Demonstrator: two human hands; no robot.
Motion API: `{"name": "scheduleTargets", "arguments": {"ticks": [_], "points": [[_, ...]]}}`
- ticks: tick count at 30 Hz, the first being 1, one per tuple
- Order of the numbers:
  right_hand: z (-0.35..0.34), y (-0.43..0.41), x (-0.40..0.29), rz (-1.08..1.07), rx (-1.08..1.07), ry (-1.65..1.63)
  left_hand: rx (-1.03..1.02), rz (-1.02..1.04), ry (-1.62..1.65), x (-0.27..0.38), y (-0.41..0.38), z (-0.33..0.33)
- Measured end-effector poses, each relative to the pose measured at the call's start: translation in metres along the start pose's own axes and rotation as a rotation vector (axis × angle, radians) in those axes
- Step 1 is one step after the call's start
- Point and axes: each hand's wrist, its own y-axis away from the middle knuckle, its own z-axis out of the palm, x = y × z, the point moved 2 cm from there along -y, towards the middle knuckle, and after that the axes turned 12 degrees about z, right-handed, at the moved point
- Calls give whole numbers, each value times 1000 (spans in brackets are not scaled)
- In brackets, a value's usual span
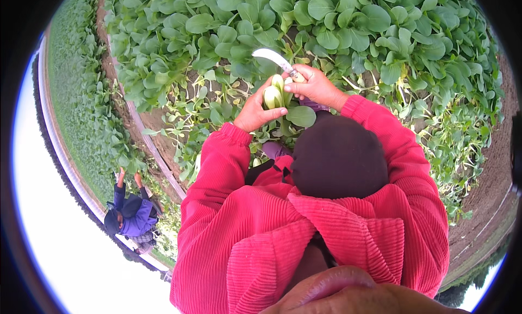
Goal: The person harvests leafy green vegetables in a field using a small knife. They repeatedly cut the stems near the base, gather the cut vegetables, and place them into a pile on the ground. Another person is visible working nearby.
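Observation:
My left hand (261, 108) is closed around several pale green bok choy heads (273, 96), their bases facing up and leaves hanging below. A curved knife (271, 56) with a pale handle lies in my right hand (312, 85), its blade pointing up and left. The thumb and fingers of that hand also touch the bok choy beside my left hand. Below the bunch, one broad leaf (301, 116) hangs near my dark-clad knee (340, 157). How firmly the right fingers press on the stems cannot be seen.
Standing leafy greens (244, 12) fill the ground ahead. Cut leaves and yellowed stems (179, 118) litter the soil around my feet. A pale strip (157, 155) runs along a furrow at left. Beyond it, a co-worker in a purple top (138, 218) reaches into another row. Bare soil (489, 167) borders the right.

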Motion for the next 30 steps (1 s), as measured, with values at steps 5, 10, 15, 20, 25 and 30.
{"name": "scheduleTargets", "arguments": {"ticks": [5,10,15,20,25,30], "points": [[-1,0,-5,-49,19,120,-20,-208,192,-22,0,-14],[-28,7,4,-12,119,247,-75,-253,44,-33,6,-28],[-61,7,23,48,364,92,-183,-150,-179,1,-18,-20],[-82,-18,53,71,397,90,-499,189,-1001,57,-111,12],[-69,-24,43,18,460,194,-749,102,-1608,25,-194,13],[-71,-38,54,-335,629,465,-552,-81,-1662,4,-190,-31]]}}
